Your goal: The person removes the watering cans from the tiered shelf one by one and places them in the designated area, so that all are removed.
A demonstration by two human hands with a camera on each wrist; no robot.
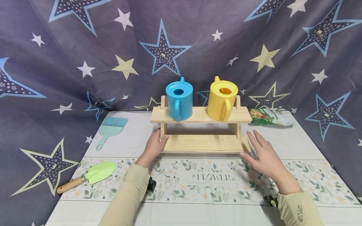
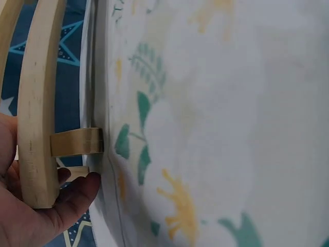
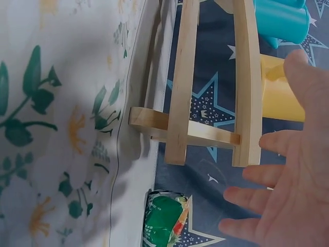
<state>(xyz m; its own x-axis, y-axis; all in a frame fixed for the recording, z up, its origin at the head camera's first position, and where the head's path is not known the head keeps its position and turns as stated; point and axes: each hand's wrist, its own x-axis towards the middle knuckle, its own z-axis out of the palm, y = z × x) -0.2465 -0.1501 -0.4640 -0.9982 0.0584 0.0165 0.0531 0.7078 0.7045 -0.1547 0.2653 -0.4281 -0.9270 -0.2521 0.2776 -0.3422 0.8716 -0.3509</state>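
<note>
At the centre of the head view stands a two-tier wooden shelf [image 1: 202, 142] on the table. The left hand [image 1: 155, 145] grips its lower left corner, thumb on the board; the right hand [image 1: 261, 153] hovers flat at the lower right corner, fingers spread — holding nothing. On the top board sit a blue watering can [image 1: 179, 101] and a yellow watering can [image 1: 222, 99].

A staged tabletop set-up is shown, of the kind arranged for play or demonstration at home rather than a workshop or shop; a star-printed cloth [image 1: 85, 47] is hung as a backdrop behind a table [image 1: 135, 131]; the table is covered with a white cloth and a floral runner [image 1: 198, 182] printed "FLOWER"; toy gardening things are laid out: a blue watering can [image 1: 179, 99], a yellow watering can [image 1: 222, 99], a small trowel [image 1: 90, 175] and a brush [image 1: 111, 128].
</note>
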